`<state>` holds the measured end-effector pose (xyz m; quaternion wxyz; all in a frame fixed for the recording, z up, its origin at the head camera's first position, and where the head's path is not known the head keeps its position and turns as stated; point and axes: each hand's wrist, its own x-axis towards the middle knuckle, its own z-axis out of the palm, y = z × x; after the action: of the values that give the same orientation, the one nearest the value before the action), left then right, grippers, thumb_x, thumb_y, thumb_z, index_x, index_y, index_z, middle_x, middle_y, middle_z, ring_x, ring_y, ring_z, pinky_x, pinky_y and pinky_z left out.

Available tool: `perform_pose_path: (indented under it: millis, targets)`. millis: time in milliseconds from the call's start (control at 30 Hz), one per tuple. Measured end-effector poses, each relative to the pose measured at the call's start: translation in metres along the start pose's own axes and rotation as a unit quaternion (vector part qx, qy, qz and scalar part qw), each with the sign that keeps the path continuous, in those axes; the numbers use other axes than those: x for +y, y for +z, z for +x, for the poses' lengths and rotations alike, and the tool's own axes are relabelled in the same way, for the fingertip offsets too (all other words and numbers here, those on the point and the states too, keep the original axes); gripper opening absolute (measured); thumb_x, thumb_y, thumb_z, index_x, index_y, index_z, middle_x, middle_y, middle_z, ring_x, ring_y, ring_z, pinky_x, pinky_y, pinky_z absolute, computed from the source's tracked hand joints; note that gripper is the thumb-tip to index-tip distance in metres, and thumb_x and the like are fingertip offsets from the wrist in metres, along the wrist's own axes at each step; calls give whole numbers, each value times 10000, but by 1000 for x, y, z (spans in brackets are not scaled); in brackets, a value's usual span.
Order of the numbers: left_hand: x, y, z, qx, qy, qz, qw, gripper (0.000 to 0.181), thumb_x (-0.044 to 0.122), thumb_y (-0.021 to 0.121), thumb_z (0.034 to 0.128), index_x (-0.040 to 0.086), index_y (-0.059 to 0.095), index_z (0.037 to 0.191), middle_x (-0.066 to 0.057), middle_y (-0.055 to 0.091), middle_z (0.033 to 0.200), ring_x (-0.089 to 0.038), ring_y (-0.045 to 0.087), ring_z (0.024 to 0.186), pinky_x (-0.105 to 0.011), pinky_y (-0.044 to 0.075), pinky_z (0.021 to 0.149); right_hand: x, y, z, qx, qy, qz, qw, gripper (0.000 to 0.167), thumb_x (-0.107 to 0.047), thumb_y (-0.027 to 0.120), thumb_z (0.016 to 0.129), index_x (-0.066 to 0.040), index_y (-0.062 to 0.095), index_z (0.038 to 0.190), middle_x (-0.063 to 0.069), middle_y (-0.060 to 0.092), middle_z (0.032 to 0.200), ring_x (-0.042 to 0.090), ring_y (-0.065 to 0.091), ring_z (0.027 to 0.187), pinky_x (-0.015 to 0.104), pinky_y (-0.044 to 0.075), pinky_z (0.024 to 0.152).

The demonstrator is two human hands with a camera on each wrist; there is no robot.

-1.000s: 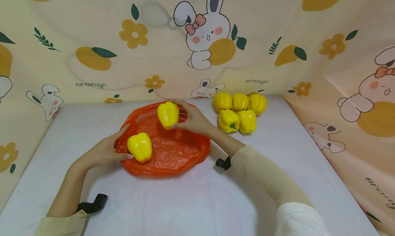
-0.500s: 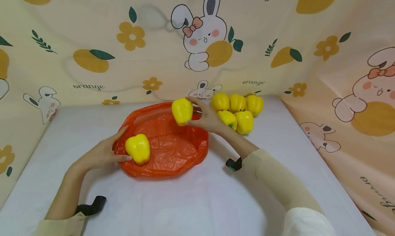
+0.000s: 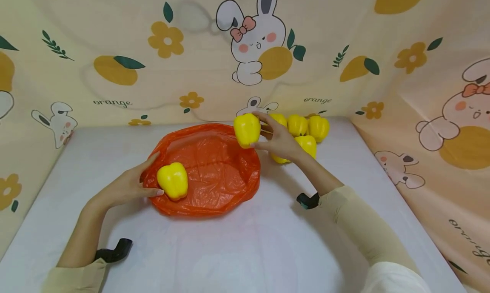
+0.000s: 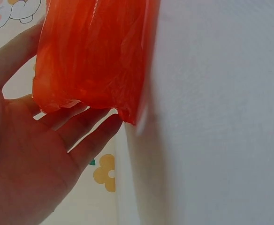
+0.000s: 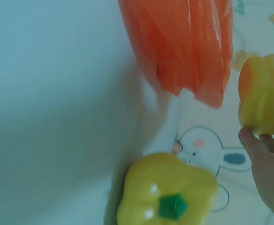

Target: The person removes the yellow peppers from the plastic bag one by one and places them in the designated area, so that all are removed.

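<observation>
A red plastic bag (image 3: 214, 178) lies on the table with its mouth spread wide. One yellow bell pepper (image 3: 173, 181) rests in its left part. Beside that pepper, my left hand (image 3: 124, 189) touches the bag's left side with extended, spread fingers; the left wrist view shows the fingertips (image 4: 110, 125) partly behind the red plastic. My right hand (image 3: 281, 140) grips another yellow bell pepper (image 3: 246, 130), raised over the bag's far right rim. In the right wrist view this pepper (image 5: 262, 96) sits between thumb and fingers, apart from the bag.
Several yellow bell peppers (image 3: 319, 128) stand in a group at the back right, partly hidden by my right hand. One pepper with a green stem (image 5: 172, 206) shows below the bag in the right wrist view. A patterned cloth (image 3: 153, 72) hangs behind the white table (image 3: 229, 250).
My right hand has carried its bell pepper to the right, from over the middle of the bag towards the pepper group. My left hand has stayed at the bag's left side.
</observation>
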<state>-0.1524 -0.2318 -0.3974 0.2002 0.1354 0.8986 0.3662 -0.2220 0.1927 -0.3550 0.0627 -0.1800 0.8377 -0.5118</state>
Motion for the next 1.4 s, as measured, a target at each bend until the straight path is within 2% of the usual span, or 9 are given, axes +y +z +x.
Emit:
perform_pose_path:
  millis: [167, 367, 667, 967, 1200, 1400]
  targets:
    - [1, -1, 2, -2, 24, -8, 10000, 1128, 459, 797, 805, 214, 48, 1611, -276, 181, 1604, -511, 234, 1415, -716, 285, 1060, -16, -14, -14, 51, 258, -3, 9997, 858, -86, 792, 839, -200, 327, 1550, 74, 359, 1551, 344, 429, 1361, 517, 371, 1121]
    - [1, -1, 3, -37, -54, 50, 10000, 1157, 493, 801, 785, 191, 49, 1610, -283, 185, 1600, -523, 227, 1415, -711, 297, 1054, 12, -36, -14, 192, 76, -98, 9997, 880, -87, 816, 820, -221, 333, 1544, 67, 368, 1551, 336, 437, 1360, 491, 386, 1115]
    - [2, -1, 4, -18, 60, 61, 10000, 1139, 463, 803, 798, 207, 47, 1611, -277, 187, 1601, -514, 234, 1417, -705, 289, 1064, 20, -72, -32, 401, 192, -355, 9984, 854, -122, 812, 833, -293, 349, 1530, 67, 379, 1534, 339, 439, 1362, 521, 395, 1100]
    - [2, 0, 2, -32, 37, 50, 10000, 1132, 479, 796, 799, 139, 78, 1607, -271, 184, 1605, -497, 242, 1422, -680, 318, 1065, 31, -96, -49, 493, 239, -400, 9977, 854, -92, 795, 845, -240, 329, 1545, 93, 378, 1522, 354, 422, 1366, 509, 359, 1128]
    - [2, 0, 1, -68, 62, 63, 9999, 1148, 470, 808, 791, 119, 78, 1605, -285, 173, 1602, -509, 219, 1427, -695, 275, 1081, 40, -112, -60, 601, 277, -258, 9975, 869, -52, 780, 849, -205, 304, 1560, 129, 353, 1542, 383, 408, 1369, 525, 351, 1123]
    - [2, -1, 2, -89, 131, 97, 9998, 1159, 466, 817, 782, 108, 83, 1604, -285, 172, 1602, -505, 214, 1432, -695, 263, 1088, 51, -126, -69, 680, 229, -520, 9961, 876, -76, 780, 854, -192, 289, 1569, 126, 360, 1547, 396, 422, 1359, 467, 386, 1102]
